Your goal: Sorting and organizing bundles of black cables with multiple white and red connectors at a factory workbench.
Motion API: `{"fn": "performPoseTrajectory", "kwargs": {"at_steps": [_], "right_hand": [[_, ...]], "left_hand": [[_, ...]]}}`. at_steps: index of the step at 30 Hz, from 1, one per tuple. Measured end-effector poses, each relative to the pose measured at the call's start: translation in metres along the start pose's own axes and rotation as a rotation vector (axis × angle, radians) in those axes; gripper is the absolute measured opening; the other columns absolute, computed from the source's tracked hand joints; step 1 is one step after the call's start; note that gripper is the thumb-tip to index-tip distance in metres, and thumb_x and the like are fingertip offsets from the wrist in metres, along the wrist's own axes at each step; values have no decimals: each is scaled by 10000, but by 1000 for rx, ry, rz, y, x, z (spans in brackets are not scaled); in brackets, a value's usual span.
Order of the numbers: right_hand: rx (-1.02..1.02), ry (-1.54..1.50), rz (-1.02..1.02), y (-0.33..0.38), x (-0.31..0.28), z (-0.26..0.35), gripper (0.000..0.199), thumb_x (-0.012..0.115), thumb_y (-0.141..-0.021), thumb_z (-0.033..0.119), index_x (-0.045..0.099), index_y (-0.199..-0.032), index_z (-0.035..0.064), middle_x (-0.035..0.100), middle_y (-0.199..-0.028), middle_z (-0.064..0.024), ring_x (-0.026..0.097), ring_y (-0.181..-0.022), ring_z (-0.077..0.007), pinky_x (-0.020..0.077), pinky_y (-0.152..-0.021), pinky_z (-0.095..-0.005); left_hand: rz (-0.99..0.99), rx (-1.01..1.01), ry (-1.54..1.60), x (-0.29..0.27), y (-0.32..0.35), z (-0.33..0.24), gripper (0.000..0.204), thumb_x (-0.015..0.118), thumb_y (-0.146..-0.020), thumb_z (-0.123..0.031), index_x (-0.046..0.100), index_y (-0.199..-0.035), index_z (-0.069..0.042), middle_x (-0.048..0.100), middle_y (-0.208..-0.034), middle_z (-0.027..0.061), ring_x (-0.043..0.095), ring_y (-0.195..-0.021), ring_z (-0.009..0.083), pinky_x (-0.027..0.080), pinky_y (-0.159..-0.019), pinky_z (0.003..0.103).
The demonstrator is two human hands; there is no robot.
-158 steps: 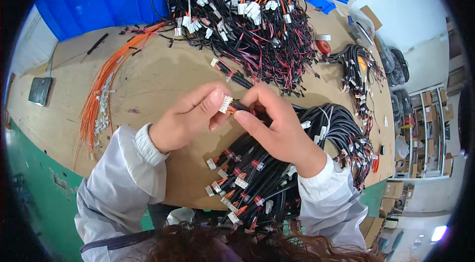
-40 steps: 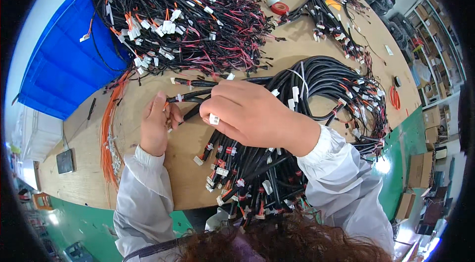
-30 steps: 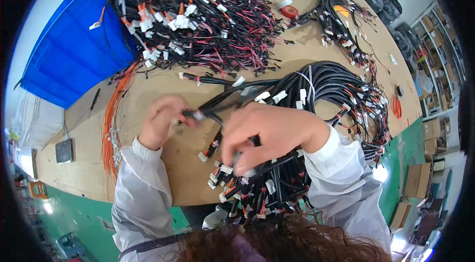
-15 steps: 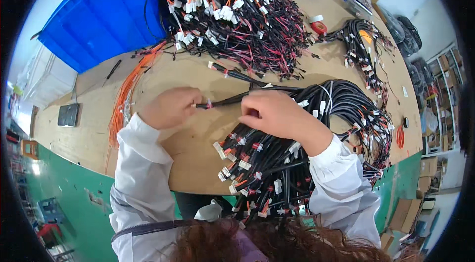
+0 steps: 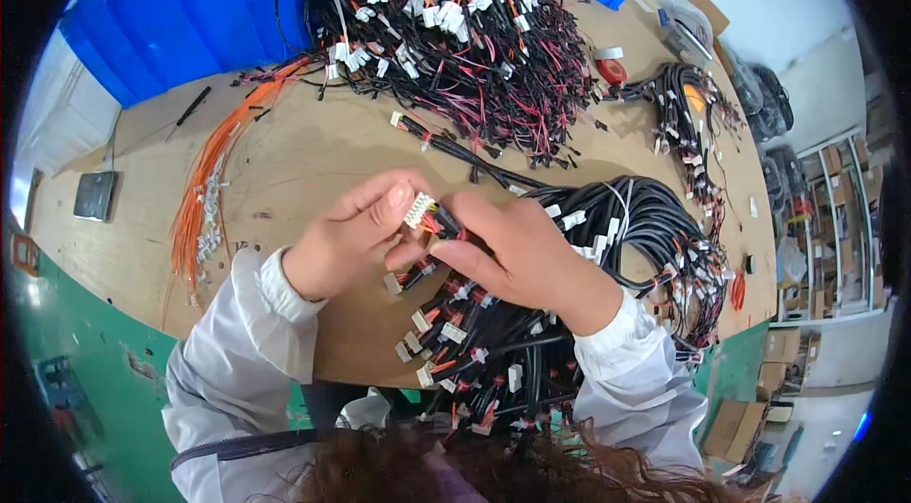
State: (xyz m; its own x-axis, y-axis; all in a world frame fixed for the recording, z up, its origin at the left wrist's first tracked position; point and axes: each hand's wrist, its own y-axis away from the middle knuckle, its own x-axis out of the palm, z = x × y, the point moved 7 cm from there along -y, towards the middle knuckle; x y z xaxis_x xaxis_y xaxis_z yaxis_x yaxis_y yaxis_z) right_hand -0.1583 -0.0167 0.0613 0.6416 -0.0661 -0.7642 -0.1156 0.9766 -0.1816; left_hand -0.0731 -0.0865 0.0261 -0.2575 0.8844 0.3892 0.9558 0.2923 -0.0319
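Pinched in the fingers of my left hand (image 5: 353,230) is a white multi-pin connector (image 5: 418,210) with red, orange and yellow wires coming out of it. My right hand (image 5: 520,251) grips the black cable (image 5: 444,220) just behind that connector. Both hands are close together over the table. Beneath and to the right of my right hand lies a curved bundle of black wire harnesses (image 5: 626,195), its many white connectors hanging toward the near table edge. A separate harness end (image 5: 455,150) with a white tip stretches out beyond my hands.
A large heap of black and pink wires (image 5: 474,57) fills the far middle, beside a blue bin (image 5: 199,19). Orange wires (image 5: 213,161) lie at left near a small black device (image 5: 96,195). Red tape (image 5: 611,71) and a smaller harness bundle (image 5: 676,104) sit at far right.
My left hand has moved right and toward my right hand, and the blurred cable end now sits as a connector between both hands. The view has shifted slightly.
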Motion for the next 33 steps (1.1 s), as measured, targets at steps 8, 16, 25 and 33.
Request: {"fn": "performPoseTrajectory", "kwargs": {"at_steps": [8, 16, 25, 33], "right_hand": [[-171, 186, -50, 0, -2, 21, 251, 591, -825, 281, 468, -843, 63, 550, -615, -87, 548, -506, -290, 394, -421, -374], [-187, 193, -67, 2, -3, 21, 248, 599, -820, 266, 473, -855, 55, 545, -606, -88, 539, -483, -283, 389, -410, -369], [-181, 163, -53, 2, 2, 16, 236, 586, -828, 251, 471, -854, 46, 529, -578, -88, 528, -464, -277, 395, -410, -364], [-193, 159, -69, 4, 2, 15, 243, 586, -824, 254, 487, -884, 40, 520, -551, -88, 519, -440, -279, 398, -402, -367]], "left_hand": [[103, -39, 92, 7, 9, 1, 329, 325, -975, -332, 491, -953, -49, 463, -609, 3, 373, -415, 62, 278, -401, 201], [96, -104, 133, 13, 8, 3, 344, 338, -969, -349, 480, -862, -55, 405, -494, -16, 342, -368, 48, 246, -382, 192], [158, -67, 155, 14, 8, 4, 350, 373, -952, -376, 461, -866, -47, 384, -507, 10, 324, -351, 67, 223, -346, 214], [106, -103, 107, 15, 10, 3, 368, 314, -975, -346, 451, -780, -65, 393, -506, -15, 338, -358, 48, 257, -367, 192]]}}
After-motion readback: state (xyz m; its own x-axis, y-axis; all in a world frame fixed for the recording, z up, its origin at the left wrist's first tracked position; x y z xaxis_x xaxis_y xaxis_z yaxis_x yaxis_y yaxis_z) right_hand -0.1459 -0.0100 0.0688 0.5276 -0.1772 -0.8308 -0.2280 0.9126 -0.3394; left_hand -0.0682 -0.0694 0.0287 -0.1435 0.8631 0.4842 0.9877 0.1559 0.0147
